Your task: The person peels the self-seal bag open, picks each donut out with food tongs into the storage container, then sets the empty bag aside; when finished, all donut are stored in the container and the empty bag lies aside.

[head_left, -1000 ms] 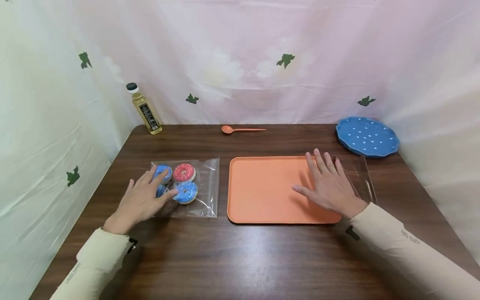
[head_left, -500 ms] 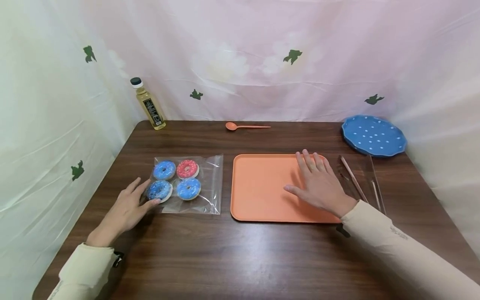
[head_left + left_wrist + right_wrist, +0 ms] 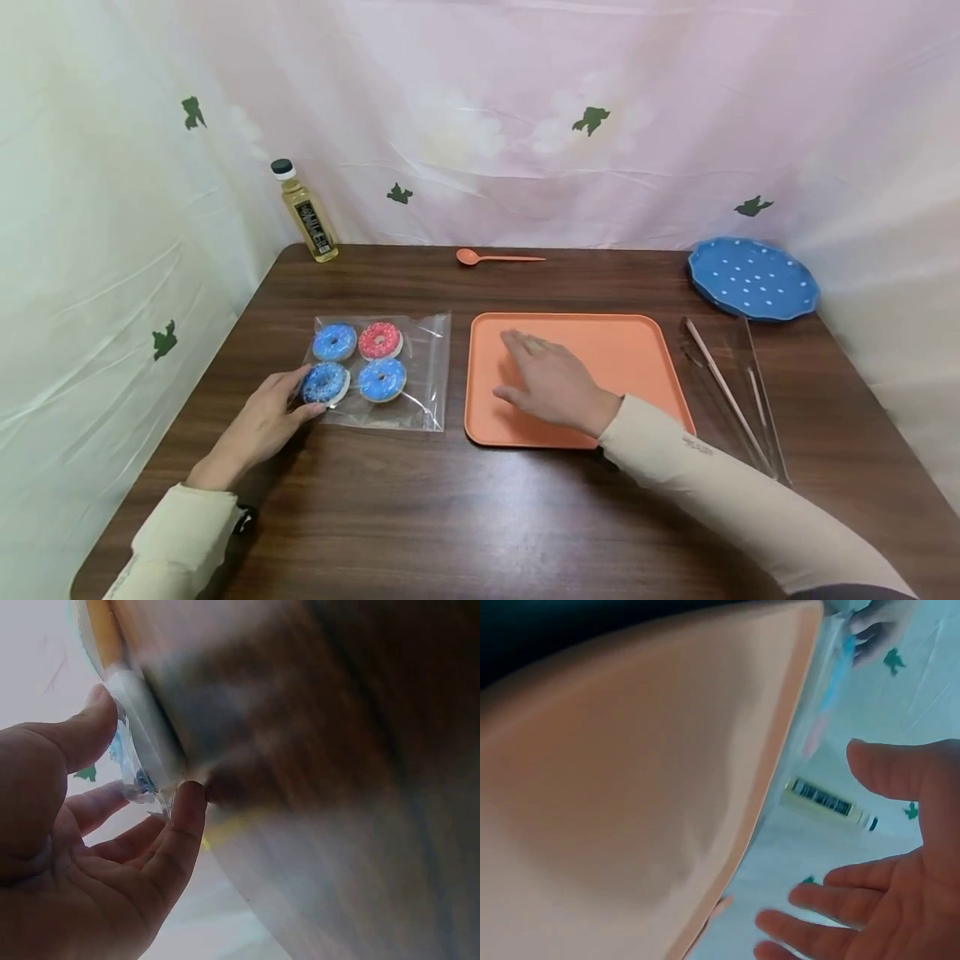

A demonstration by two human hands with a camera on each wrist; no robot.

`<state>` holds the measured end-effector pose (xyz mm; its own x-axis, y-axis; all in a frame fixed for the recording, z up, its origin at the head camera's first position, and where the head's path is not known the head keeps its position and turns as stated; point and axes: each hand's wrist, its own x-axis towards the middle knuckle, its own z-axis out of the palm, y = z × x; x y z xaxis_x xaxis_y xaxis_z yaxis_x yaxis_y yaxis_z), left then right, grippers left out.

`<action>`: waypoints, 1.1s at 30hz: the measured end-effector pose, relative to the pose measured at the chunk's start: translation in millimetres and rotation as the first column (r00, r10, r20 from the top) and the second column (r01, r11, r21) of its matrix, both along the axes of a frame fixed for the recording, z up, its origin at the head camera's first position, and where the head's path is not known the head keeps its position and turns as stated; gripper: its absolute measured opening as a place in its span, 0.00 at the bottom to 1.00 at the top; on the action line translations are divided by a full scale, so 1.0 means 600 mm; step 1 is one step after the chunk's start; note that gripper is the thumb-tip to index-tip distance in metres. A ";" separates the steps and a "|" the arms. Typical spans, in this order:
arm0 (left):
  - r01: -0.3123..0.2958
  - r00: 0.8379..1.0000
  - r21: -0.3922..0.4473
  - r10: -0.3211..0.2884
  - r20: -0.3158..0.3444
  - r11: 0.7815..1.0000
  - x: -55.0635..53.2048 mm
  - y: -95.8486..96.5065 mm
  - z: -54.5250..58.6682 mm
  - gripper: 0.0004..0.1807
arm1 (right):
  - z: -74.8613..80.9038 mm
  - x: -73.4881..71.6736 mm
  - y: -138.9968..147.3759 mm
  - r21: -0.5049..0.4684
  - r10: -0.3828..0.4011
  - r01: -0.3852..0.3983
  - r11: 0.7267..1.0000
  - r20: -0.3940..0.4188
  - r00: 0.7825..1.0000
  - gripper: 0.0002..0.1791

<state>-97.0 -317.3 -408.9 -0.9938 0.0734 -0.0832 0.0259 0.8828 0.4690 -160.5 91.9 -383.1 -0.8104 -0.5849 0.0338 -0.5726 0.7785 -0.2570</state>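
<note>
In the head view a clear plastic bag (image 3: pixel 427 367) lies flat on the table, holding several doughnuts, among them a red one (image 3: pixel 380 341) and a dark blue one (image 3: pixel 326 383). My left hand (image 3: pixel 258 421) grips the bag's left edge, thumb and fingers curled around the dark blue doughnut. The left wrist view shows the thumb (image 3: pixel 96 724) against the crinkled plastic, fingers on its other side. Over the orange tray (image 3: pixel 637 358) hovers my right hand (image 3: pixel 551 383), fingers extended toward the bag and holding nothing; the right wrist view shows its thumb and fingers spread.
An oil bottle (image 3: pixel 311 217) stands at the back left, and an orange spoon (image 3: pixel 495 257) lies along the back edge. At right are a blue dotted plate (image 3: pixel 753 279) and a long clear item with a pinkish rod (image 3: pixel 723 387). Curtains surround the table.
My left hand has drawn back from over the doughnuts to the bag's left edge and taken hold there. My right hand has moved left across the tray, uncovering the clear item.
</note>
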 end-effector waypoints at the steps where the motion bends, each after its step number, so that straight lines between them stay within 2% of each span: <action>1: 0.001 1.000 -0.003 -0.001 0.001 1.000 -0.002 0.001 0.001 0.41 | -0.001 0.000 -0.010 -0.005 0.005 -0.005 1.000 0.014 1.000 0.45; 11: -0.003 1.000 -0.023 0.004 0.015 1.000 -0.009 0.006 0.002 0.41 | -0.017 -0.005 -0.087 -0.042 0.073 -0.070 0.997 0.086 0.994 0.33; 15: 0.003 1.000 -0.023 -0.003 0.013 1.000 -0.011 0.006 0.002 0.41 | -0.021 -0.002 -0.105 -0.027 0.096 -0.094 0.995 0.090 0.991 0.18; 18: -0.002 1.000 -0.027 0.002 0.008 1.000 -0.012 0.005 0.005 0.41 | -0.022 0.001 -0.119 -0.020 0.130 -0.129 0.991 0.052 0.990 0.11; 23: -0.011 1.000 -0.031 0.011 0.005 0.999 -0.011 0.003 0.006 0.41 | -0.025 0.008 -0.140 -0.004 0.172 -0.172 0.985 -0.050 0.984 0.14; 26: -0.011 1.000 -0.029 0.011 0.008 1.000 -0.010 0.003 0.005 0.41 | -0.029 0.013 -0.152 0.021 0.175 -0.174 0.985 -0.072 0.982 0.16; 33: -0.009 1.000 -0.031 0.009 0.009 0.999 -0.008 0.003 0.001 0.41 | -0.040 0.025 -0.176 0.132 0.132 -0.118 0.984 -0.103 0.986 0.27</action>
